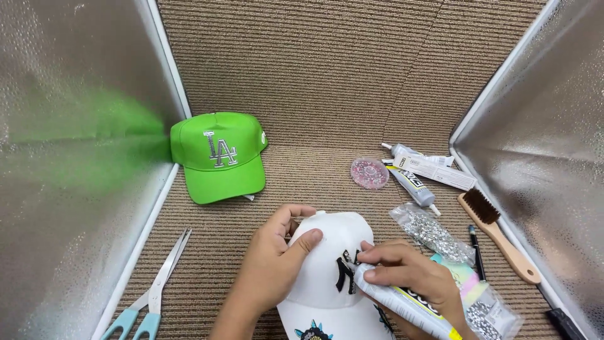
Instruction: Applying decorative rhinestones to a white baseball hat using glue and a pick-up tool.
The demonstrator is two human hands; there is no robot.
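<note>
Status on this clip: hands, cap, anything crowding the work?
Left hand steadying white cap. Right hand gripping glue tube, nozzle at black emblem. Rhinestone bags close by right; nothing blocking.

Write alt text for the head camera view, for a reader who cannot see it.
A left hand steadies a white cap on ribbed carpet while the right hand holds a glue tube to its black emblem. Around lie a green cap, scissors, bags of rhinestones, more glue tubes and a wooden brush.
</note>
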